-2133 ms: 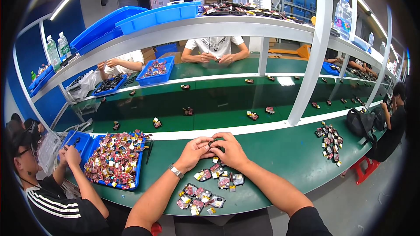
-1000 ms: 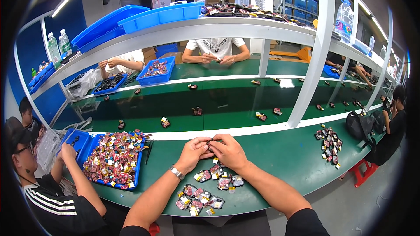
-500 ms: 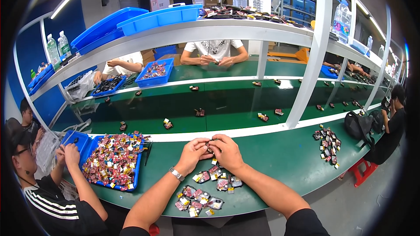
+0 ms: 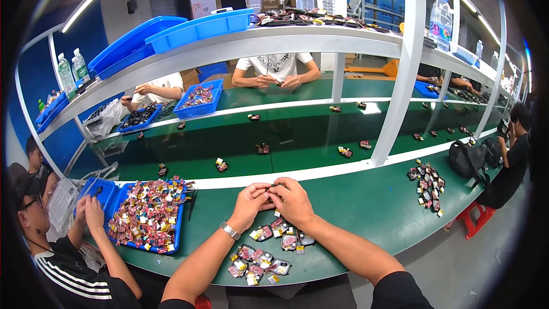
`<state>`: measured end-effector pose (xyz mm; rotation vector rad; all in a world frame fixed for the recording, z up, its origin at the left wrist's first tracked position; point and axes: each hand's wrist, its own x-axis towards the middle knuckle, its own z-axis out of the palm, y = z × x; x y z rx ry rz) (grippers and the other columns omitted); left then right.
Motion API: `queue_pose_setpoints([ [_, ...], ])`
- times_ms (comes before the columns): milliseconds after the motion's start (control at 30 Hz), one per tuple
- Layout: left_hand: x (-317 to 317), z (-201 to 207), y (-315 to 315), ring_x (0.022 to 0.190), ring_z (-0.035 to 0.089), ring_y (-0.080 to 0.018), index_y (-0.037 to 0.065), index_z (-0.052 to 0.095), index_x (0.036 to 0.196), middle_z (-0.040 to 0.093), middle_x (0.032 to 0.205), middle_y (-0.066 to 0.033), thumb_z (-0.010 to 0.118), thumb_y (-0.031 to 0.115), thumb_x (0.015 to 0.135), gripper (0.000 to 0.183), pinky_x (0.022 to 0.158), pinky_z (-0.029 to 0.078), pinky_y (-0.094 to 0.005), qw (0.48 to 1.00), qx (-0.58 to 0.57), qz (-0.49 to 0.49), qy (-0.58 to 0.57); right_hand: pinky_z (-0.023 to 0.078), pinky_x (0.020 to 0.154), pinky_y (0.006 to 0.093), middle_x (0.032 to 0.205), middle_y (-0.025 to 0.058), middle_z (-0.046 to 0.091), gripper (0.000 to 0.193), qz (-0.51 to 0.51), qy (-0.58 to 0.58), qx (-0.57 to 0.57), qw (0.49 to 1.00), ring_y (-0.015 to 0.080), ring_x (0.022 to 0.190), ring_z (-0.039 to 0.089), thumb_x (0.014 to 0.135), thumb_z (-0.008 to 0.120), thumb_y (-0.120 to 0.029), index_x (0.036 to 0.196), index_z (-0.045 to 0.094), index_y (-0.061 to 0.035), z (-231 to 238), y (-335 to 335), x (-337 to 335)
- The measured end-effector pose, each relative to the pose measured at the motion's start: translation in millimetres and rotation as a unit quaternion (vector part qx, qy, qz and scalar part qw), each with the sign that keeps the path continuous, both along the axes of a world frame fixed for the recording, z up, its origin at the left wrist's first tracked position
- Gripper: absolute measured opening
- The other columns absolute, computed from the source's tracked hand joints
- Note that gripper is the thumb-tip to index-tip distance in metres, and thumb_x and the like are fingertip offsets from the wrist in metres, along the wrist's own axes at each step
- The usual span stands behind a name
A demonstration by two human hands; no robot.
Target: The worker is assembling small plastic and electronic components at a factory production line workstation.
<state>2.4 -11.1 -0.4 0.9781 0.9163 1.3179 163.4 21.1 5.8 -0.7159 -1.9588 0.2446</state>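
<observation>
Small parts on the conveyor belt (image 4: 320,143) have drifted rightward; both hands stay put. Left hand (image 4: 250,202) and right hand (image 4: 293,201) meet, fingertips pinched together on a small part (image 4: 273,190) above the green table (image 4: 366,206), with a pile of parts (image 4: 267,254) just below.

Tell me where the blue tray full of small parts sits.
In the head view, the blue tray lies on the green table, left of the left hand, before a seated co-worker.

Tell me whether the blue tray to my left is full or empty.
Full. The blue tray is heaped with small red and yellow parts covering its floor, some reaching over the rim.
</observation>
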Motion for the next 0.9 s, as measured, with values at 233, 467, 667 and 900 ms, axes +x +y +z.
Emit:
queue_pose_setpoints([
  [233,-1,-10,2,0.092,0.065,-0.016,-0.003,0.053,0.118,0.064,0.109,-0.0121,0.053,0.001,0.095,0.023,0.072,0.06,-0.0275,0.994,0.018,0.053,0.095,0.054,0.069,0.0319,0.096,0.0099,0.065,0.012,0.047,0.059,-0.148,0.986,0.0213,0.078,0.065,0.08,0.069,-0.004,0.092,0.067,-0.0018,1,-1,-7],
  [467,9,4,0,0.111,0.061,-0.0259,-0.003,0.044,0.13,0.053,0.131,-0.0174,0.052,0.005,0.096,0.036,0.085,0.058,-0.0357,0.994,0.031,0.099,0.018,0.054,0.07,0.0322,0.077,0.0084,0.07,0.008,-0.089,0.147,-0.293,0.941,0.0205,0.073,0.069,0.075,0.072,-0.004,0.082,0.07,-0.0051,0,115,13],
  [667,-8,-3,0,0.118,0.057,-0.0292,-0.004,0.045,0.129,0.048,0.137,-0.018,0.051,0.003,0.095,0.035,0.092,0.055,-0.0375,0.996,0.038,0.026,0.072,0.05,0.088,0.038,0.097,0.0121,0.068,0.019,-0.191,-0.088,-0.158,0.965,0.028,0.098,0.063,0.077,0.073,-0.02,0.091,0.071,-0.0074,-2,173,70],
  [900,-2,-3,5,0.111,0.061,-0.0241,-0.005,0.051,0.124,0.057,0.126,-0.0164,0.053,0.002,0.094,0.031,0.089,0.055,-0.034,0.995,0.052,0.009,0.089,0.044,0.095,0.0467,0.109,0.0197,0.059,0.044,-0.424,-0.208,-0.176,0.864,0.04,0.105,0.055,0.076,0.072,-0.015,0.116,0.056,-0.0036,-21,188,174],
])
